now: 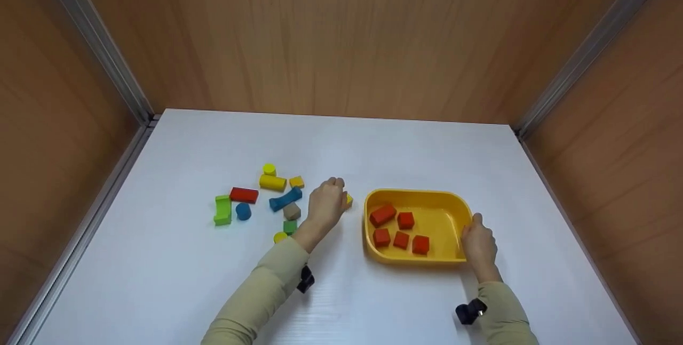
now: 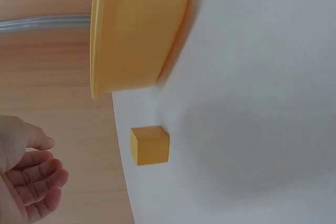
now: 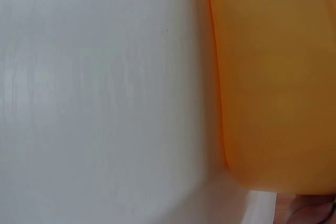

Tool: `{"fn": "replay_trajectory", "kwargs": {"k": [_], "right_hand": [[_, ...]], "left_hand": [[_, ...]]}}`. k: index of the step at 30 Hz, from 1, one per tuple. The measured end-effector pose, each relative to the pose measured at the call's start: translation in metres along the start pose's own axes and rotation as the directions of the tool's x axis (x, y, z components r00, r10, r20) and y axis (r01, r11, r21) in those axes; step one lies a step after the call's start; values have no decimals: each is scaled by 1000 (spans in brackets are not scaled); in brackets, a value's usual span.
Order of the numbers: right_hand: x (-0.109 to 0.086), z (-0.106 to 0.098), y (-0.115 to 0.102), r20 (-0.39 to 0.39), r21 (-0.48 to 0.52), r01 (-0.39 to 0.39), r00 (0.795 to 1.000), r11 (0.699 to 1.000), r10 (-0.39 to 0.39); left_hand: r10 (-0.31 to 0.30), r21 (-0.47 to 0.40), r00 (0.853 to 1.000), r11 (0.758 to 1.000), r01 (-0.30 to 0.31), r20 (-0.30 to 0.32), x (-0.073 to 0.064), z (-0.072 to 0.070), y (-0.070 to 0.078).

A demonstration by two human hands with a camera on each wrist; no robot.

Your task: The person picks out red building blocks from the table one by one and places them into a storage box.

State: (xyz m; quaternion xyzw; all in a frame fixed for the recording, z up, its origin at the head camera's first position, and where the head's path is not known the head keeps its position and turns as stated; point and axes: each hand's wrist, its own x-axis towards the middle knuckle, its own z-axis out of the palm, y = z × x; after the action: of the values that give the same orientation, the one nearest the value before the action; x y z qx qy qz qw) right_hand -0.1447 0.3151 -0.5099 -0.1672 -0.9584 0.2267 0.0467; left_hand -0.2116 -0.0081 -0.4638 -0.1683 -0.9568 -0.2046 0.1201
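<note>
My left hand (image 1: 324, 203) hovers above the table, its fingers loosely bent with nothing between them. Just beyond it lies a yellow cube (image 2: 152, 148), which the hand partly hides in the head view. A yellow plastic bin (image 1: 445, 222) stands to the right of that cube. My right hand (image 1: 480, 246) grips the bin's right edge. Inside, toward the left, are several red blocks (image 1: 420, 245). Only a few right-hand fingers (image 3: 312, 213) show past the bin in the right wrist view.
Left of my left hand are scattered a red block (image 1: 244, 195), a light green piece (image 1: 223, 210), a blue cylinder (image 1: 243, 211), a blue notched piece (image 1: 285, 199), a yellow cylinder (image 1: 272, 183) and a green cube (image 1: 290, 227). Wooden panels (image 1: 331, 41) enclose the white table (image 1: 213, 281).
</note>
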Motion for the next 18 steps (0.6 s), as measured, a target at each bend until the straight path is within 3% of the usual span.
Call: {"fn": "replay_trajectory", "kwargs": {"k": [9, 13, 18], "right_hand": [[0, 2, 1, -13, -2, 8, 1000, 1000, -8], [-1, 2, 3, -31, -1, 12, 999, 1000, -12], [-2, 2, 4, -17, -6, -12, 1000, 1000, 11]], "left_hand": [[-55, 134, 998, 989, 57, -20, -8, -14, -41], [-118, 163, 992, 981, 108, 52, -9, -22, -59], [-218, 172, 960, 967, 188, 176, -12, -30, -79]]}}
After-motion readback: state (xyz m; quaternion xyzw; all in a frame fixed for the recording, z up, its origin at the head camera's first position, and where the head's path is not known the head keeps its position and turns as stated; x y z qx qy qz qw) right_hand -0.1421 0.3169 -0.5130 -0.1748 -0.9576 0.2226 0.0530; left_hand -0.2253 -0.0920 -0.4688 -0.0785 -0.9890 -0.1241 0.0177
